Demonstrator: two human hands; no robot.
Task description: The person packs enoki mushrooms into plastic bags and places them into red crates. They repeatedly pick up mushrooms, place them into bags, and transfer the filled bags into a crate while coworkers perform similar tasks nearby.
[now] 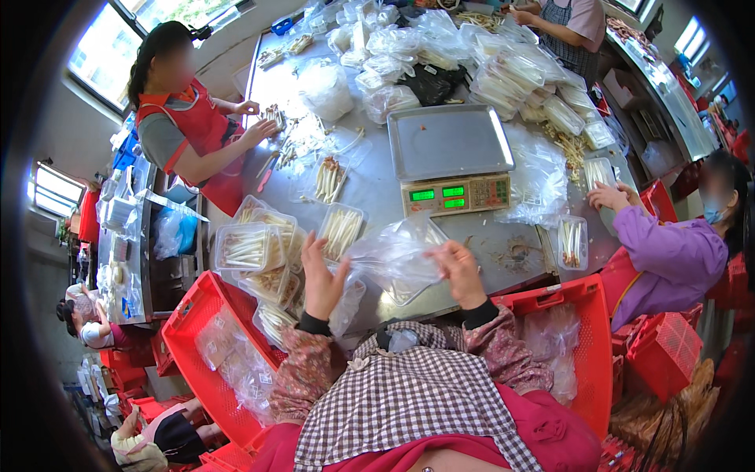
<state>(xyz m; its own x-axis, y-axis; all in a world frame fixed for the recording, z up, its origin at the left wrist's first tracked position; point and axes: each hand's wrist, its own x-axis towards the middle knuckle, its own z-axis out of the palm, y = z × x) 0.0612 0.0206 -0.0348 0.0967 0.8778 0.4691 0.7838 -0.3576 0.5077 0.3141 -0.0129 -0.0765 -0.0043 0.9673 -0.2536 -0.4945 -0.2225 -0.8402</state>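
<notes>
A thin clear plastic bag (386, 253) is stretched out in front of me, above a clear plastic tray (404, 294) that it partly hides. My right hand (463, 274) pinches the bag's right end between thumb and fingers. At the bag's other end, my left hand (323, 286) is raised with thumb and fingers apart; whether the thumb touches the film is unclear. Behind it sits a clear tray of pale, stalk-like food (341, 231). Stacked filled trays (250, 245) stand left of that hand. A digital scale (451, 147) with lit green displays stands beyond the bag.
Red crates (194, 315) (593, 354) holding bagged packs flank me. A person in a red apron (215, 127) handles stalks at left; another in purple sleeves (666, 242) holds a tray at right. Bagged trays (513, 71) pile up on the metal table (377, 162). A pink-handled knife (265, 180) lies left.
</notes>
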